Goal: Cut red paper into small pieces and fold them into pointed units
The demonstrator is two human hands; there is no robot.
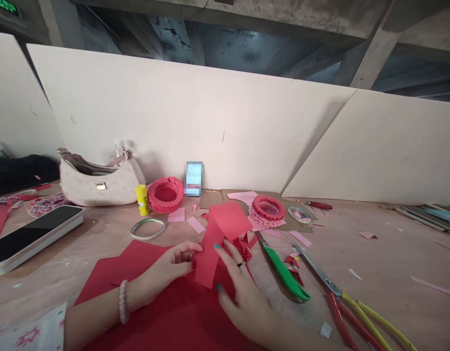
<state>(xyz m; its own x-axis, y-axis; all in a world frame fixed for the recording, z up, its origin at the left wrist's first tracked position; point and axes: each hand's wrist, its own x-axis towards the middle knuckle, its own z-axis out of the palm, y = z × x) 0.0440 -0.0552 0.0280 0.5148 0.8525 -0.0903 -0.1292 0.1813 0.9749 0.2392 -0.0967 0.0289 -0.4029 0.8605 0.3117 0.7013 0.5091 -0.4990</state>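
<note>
A bent red paper strip [207, 258] stands in front of me, its upper part turned over to the right. My left hand [169, 265] has its thumb and fingers closed at the strip's left edge. On the other side, my right hand [243, 287] holds the right edge, with index fingertip and thumb tip along it and other fingers partly behind. Larger red paper sheets [155, 317] lie under both hands. Small folded red paper pieces [244, 247] sit just beyond my right fingers, partly hidden by them.
Right of my hands lie a green-handled cutter [285, 275] and scissors [332, 287]. Beyond are red [166, 195] and pink-red paper rings [268, 209], a glue stick [142, 200], a tape roll [148, 228] and a propped phone [194, 178]. A handbag [100, 183] stands left, near a white-cased device [38, 239].
</note>
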